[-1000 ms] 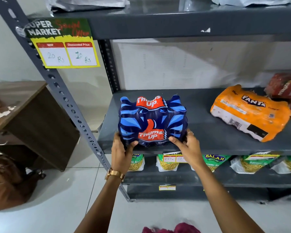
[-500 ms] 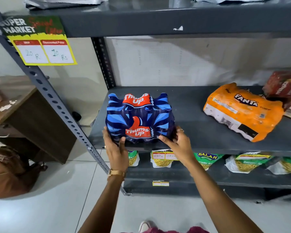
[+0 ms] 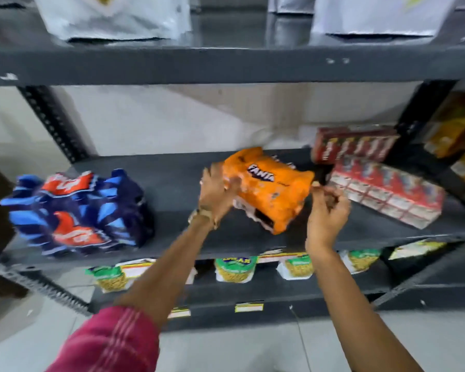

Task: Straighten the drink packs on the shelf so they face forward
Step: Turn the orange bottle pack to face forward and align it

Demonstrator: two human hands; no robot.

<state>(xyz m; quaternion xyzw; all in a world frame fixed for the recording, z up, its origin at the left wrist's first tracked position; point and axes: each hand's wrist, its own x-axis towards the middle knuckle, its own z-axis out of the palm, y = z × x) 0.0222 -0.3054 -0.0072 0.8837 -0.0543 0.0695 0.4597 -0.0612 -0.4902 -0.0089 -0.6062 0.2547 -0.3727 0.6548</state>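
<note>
Both hands have left the blue Thums Up pack (image 3: pixel 75 213), which a second ago sat between the palms at the front edge of the shelf (image 3: pixel 177 183); it now stands alone at the shelf's left end with its red logo panel toward the aisle, so that pack looks finished. Attention has moved to the orange Fanta pack (image 3: pixel 269 189) in the middle of the same shelf, skewed with one corner toward the front. The left hand (image 3: pixel 218 189) presses open-fingered against its left end, a grip laid on rather than clamped. The right hand (image 3: pixel 328 210) hovers at the pack's right corner with fingers curled; motion blur hides whether it touches or grips. Judging by this, turning the Fanta pack square is the step in hand, and the red packs (image 3: pixel 381 189) to the right, also lying askew, remain. "FANTA" reads clearly; other labels and the price tags below are too blurred to read.
</note>
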